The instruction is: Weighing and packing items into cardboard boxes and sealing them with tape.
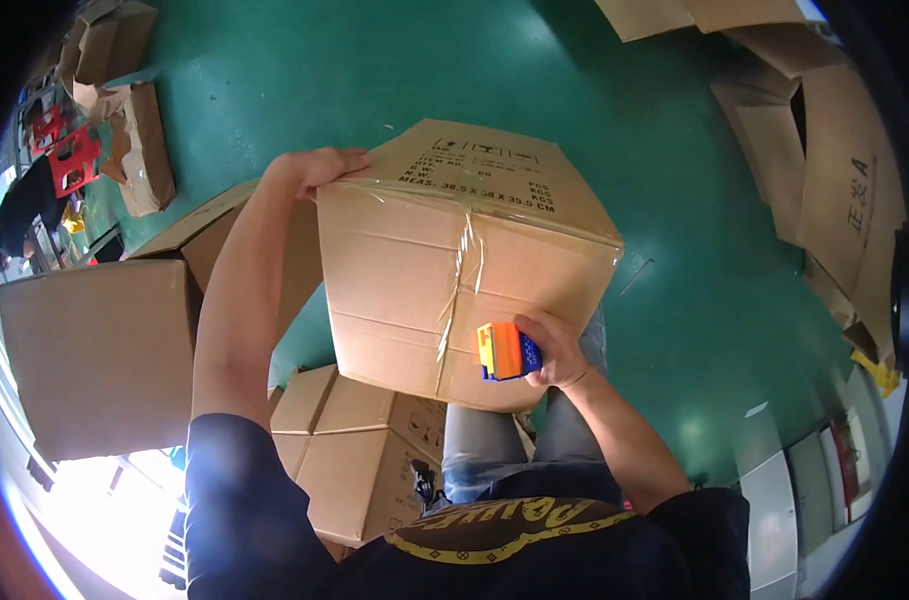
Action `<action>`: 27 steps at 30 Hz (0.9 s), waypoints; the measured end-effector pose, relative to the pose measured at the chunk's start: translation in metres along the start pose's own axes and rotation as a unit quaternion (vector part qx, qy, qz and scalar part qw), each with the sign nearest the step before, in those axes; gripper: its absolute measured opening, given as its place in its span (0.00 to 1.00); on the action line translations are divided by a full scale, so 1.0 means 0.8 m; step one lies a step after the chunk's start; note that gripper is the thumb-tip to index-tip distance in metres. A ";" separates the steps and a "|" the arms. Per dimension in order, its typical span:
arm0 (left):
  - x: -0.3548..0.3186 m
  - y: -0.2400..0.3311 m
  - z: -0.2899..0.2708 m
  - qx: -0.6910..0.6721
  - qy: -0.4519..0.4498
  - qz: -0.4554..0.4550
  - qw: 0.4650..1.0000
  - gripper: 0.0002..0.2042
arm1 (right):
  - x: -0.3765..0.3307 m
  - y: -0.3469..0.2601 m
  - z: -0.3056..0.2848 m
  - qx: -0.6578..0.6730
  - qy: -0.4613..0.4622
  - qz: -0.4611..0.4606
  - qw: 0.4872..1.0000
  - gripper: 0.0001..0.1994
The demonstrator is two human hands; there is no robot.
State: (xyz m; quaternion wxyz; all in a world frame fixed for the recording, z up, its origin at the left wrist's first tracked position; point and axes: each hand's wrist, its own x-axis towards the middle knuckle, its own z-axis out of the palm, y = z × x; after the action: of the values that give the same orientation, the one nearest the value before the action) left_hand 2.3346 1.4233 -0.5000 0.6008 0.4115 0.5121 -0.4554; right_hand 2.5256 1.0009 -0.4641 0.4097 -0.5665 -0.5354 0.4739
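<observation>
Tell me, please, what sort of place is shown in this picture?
Probably a packing area in a workshop or warehouse: several cardboard boxes stand around on a green floor, and the right hand holds what looks like an orange-and-blue tape dispenser at a taped carton.

Taped brown carton (395,270), orange-blue hand tool (507,350)

A glossy green floor (305,60) spreads across the room, catching soft, pale reflections (691,430). Red plastic seats with cut-out holes (79,146) stand far left. Strong white light (100,510) glares lower left; pale-grey smooth panels (772,510) edge the lower right.
</observation>
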 end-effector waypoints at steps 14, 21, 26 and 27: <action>0.042 0.108 0.129 0.318 0.060 0.184 0.928 0.26 | 0.030 -0.017 0.002 -0.055 0.083 -0.060 0.993 0.33; -0.037 0.030 0.036 0.391 0.114 0.078 0.910 0.28 | 0.027 -0.010 0.007 -0.019 0.050 -0.036 0.998 0.35; -0.033 -0.022 0.020 0.140 0.176 -0.001 0.974 0.32 | 0.021 -0.016 0.005 -0.020 0.041 -0.042 0.998 0.38; -0.021 -0.027 0.012 0.106 0.188 0.052 0.975 0.32 | 0.031 -0.009 0.006 -0.024 0.048 -0.050 0.997 0.39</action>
State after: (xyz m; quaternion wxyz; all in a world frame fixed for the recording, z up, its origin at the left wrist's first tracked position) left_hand 2.3149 1.4106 -0.4824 0.4697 0.5775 0.5426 -0.3894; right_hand 2.5192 1.0261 -0.4608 0.4449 -0.5706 -0.5538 0.4121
